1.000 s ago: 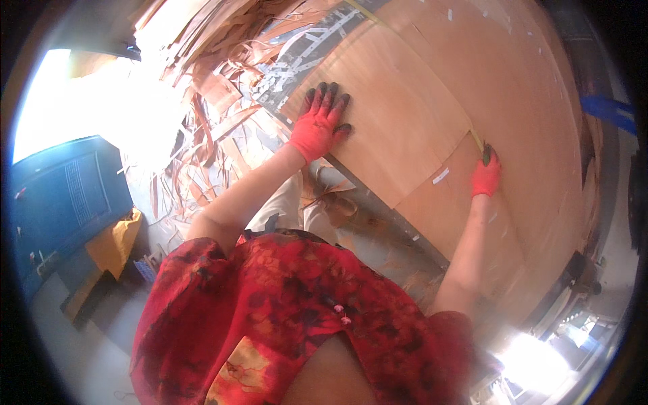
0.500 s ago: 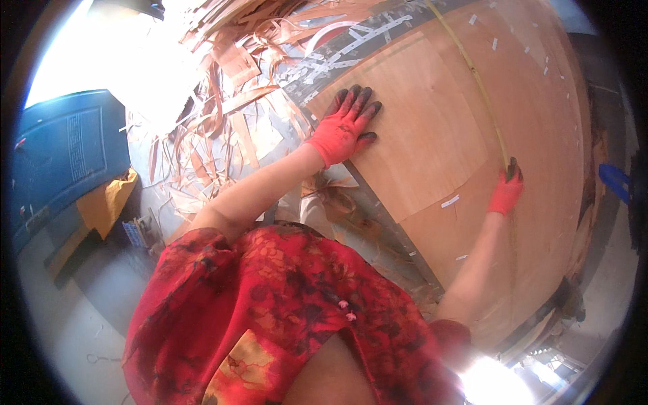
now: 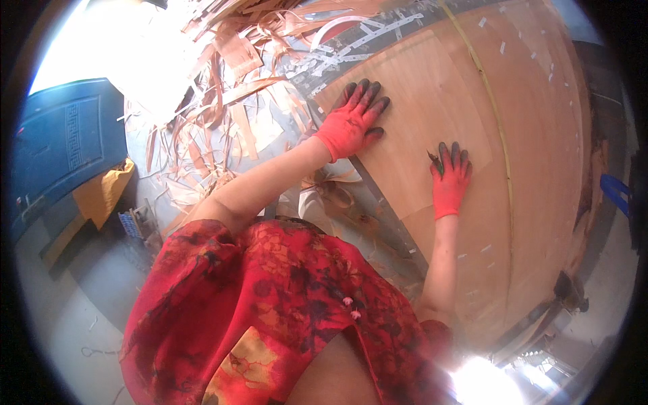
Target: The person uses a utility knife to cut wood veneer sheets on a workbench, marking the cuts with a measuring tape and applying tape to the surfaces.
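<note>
Both of my hands wear red gloves with dark fingertips. My left hand (image 3: 351,123) lies with fingers spread on the far left corner of a thin tan wood veneer sheet (image 3: 418,101). That sheet rests on a larger brown wood panel (image 3: 540,135). My right hand (image 3: 450,181) is laid on the veneer near its right side, fingers stretched out. A small dark pointed thing (image 3: 434,160) shows by its thumb; I cannot tell if it is held or part of the glove. A long narrow yellow strip (image 3: 496,111) runs over the panel, right of my right hand.
Veneer scraps and shavings (image 3: 223,108) litter the floor at the far left. Short white tape pieces (image 3: 368,39) stick along the panel's far edge. A blue door-like panel (image 3: 74,142) stands at the left, beside a yellow cloth or bag (image 3: 104,192). Something blue (image 3: 614,192) is at the far right.
My right hand has moved left from the yellow strip onto the veneer, and its fingers have spread. My left hand stays at the veneer's corner. The view has shifted slightly.
</note>
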Tool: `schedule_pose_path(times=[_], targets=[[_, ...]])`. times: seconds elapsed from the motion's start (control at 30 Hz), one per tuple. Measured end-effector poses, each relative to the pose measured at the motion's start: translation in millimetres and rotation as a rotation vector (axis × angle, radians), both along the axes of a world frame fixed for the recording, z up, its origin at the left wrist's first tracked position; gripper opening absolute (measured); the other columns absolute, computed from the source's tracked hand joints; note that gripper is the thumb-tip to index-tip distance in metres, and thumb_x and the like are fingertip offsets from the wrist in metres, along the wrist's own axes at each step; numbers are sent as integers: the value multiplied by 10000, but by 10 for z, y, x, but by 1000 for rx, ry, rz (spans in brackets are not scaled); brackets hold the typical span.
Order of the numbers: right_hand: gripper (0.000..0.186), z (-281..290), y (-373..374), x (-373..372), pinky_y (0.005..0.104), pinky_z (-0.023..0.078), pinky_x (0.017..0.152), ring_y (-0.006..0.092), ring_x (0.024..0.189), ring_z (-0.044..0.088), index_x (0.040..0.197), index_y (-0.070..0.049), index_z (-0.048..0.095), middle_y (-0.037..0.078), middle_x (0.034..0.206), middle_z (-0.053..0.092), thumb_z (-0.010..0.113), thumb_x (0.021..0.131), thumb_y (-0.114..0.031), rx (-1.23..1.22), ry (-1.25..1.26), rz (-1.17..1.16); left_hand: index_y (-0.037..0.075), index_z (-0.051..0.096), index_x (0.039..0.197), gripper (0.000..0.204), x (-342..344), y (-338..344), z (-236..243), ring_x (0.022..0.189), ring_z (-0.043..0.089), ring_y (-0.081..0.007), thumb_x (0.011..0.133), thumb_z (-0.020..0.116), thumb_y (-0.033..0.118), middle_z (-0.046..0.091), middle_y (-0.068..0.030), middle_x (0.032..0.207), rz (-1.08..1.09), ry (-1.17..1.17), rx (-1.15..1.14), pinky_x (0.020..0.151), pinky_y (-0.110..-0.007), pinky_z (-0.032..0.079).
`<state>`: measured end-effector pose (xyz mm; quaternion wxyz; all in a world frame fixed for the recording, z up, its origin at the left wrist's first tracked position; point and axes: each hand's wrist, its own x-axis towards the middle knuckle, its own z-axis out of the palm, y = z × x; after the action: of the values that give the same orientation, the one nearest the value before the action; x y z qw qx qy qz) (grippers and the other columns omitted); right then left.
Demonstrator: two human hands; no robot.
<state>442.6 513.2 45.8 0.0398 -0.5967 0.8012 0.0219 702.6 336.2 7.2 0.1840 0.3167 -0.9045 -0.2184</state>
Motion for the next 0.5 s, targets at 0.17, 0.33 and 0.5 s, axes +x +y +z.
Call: schedule_pose_path(times=[0.17,0.33,0.5], targets=[[587,-22,-44,-8,516,233,1186,375,1435,320,1423,-200,524,109,1558,388,700,864,-222,-13,-3,-3,119,412,1478,737,7,-16,10,1450,284,-420,861,676,423,324,-195,1563,9,11,-14,1199,-549,197],[594,73,-104,1,495,386,1061,359,1287,486,1409,-214,536,132,1403,534,731,848,-200,-126,-174,-47,103,436,1450,694,19,-40,-44,1440,305,-413,859,682,372,351,-186,1550,25,120,45,1199,-541,203],[581,895,-607,563,301,535,617,139,774,638,1459,-176,456,63,977,655,656,917,-118,41,-855,-556,101,479,1412,608,38,-63,-88,1378,385,-410,846,662,229,437,-177,1472,39,-3,-125,1178,-548,246]])
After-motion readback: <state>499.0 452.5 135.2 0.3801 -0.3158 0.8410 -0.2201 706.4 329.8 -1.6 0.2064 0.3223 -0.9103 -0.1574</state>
